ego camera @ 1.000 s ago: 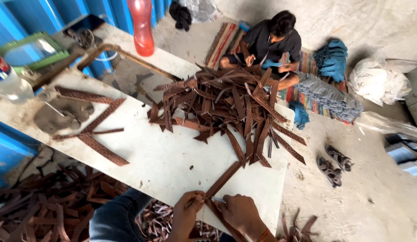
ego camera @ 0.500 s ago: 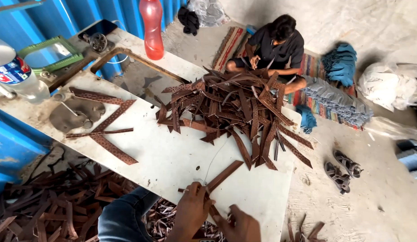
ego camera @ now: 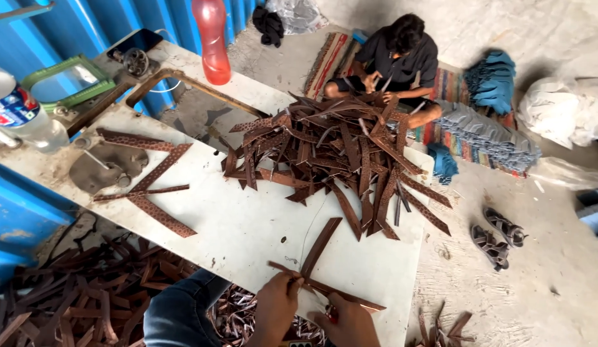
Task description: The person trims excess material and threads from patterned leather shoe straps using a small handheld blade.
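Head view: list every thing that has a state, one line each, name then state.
left hand: pinching crossed brown strips
right hand: gripping the same strips
crossed brown strips: held at the table edge, one angled up
strip pile: loose heap on the white table
red bottle: upright
clear bottle: lying tilted
sandals: empty, on floor

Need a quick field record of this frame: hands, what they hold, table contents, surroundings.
left hand: grips a crossed pair of brown leather strips at the table's near edge
right hand: on the same strips, lower end
table: white, worn
pile: heap of brown strips, mid-table
patterned strips: few laid apart, left side
red bottle: upright, far end
floor scraps: left of table
other person: seated on a mat beyond the table
sandals: pair on the floor, right
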